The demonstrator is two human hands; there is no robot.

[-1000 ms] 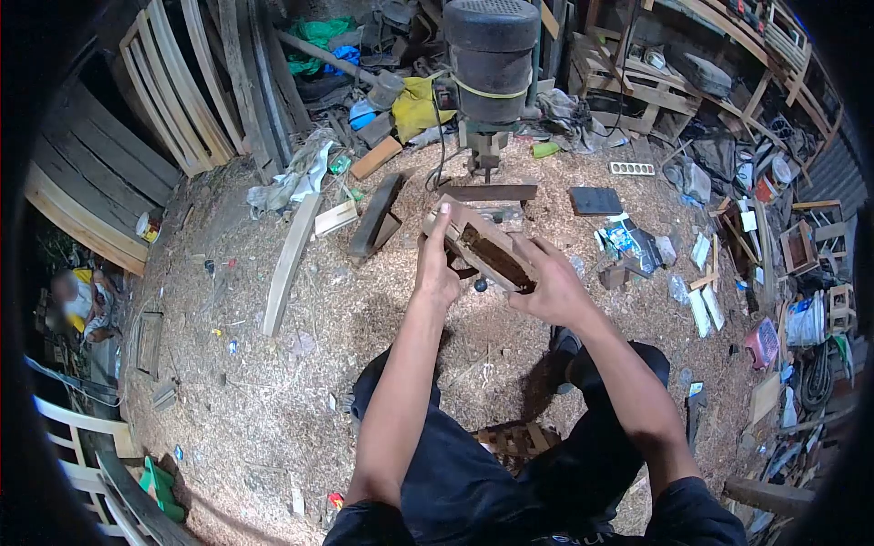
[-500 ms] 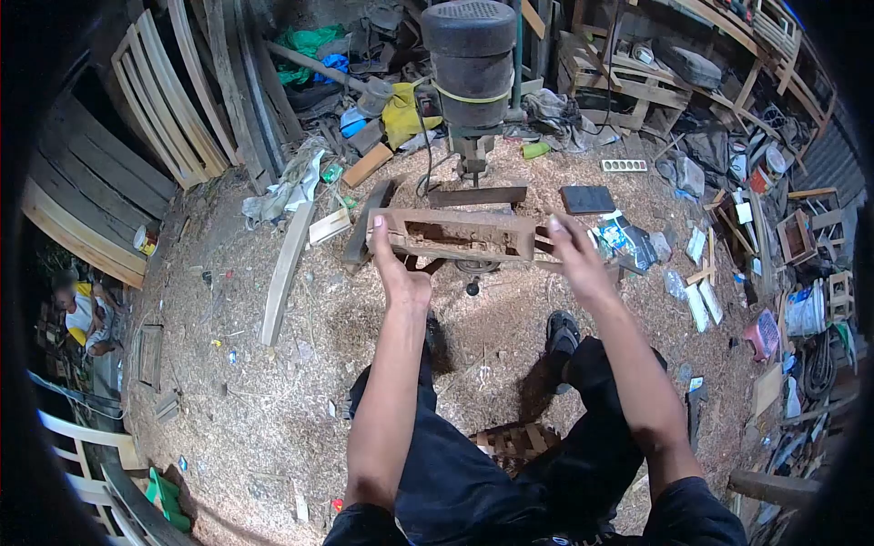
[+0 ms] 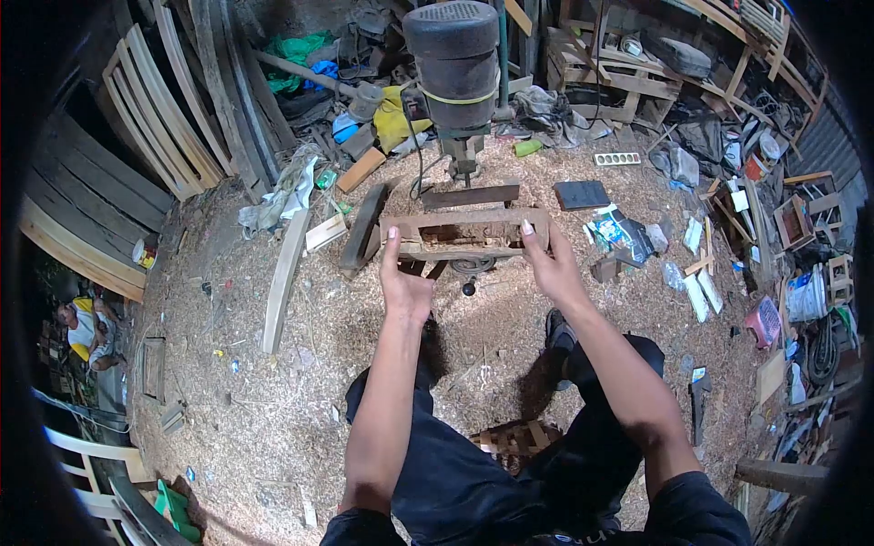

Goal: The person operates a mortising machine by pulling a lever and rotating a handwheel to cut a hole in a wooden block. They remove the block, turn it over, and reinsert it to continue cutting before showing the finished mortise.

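A rough wooden frame [image 3: 464, 218], shaped like a long shallow box with a hollow middle, spans the space between my hands. My left hand [image 3: 405, 287] grips its left end, thumb on the near face. Around the right end closes my right hand [image 3: 551, 264], its thumb also on the near side. Just behind the frame stands a drill press [image 3: 455, 73] with a dark motor housing, its chuck pointing down. A dark wooden bar [image 3: 471, 196] lies crosswise under the chuck. Below the frame, a round black knob [image 3: 469, 289] shows. Most fingertips are hidden behind the wood.
Wood shavings cover the floor. Left of the press lie a dark beam [image 3: 366, 227] and a long pale board [image 3: 287, 278]. To the right are a dark block [image 3: 581, 195] and a power strip [image 3: 617, 159]. A person [image 3: 86, 329] sits at the far left.
My right hand has moved left and closed on the frame's right end; before, its fingers were spread beside it. My left thumb has come down slightly. The view has shifted a little.
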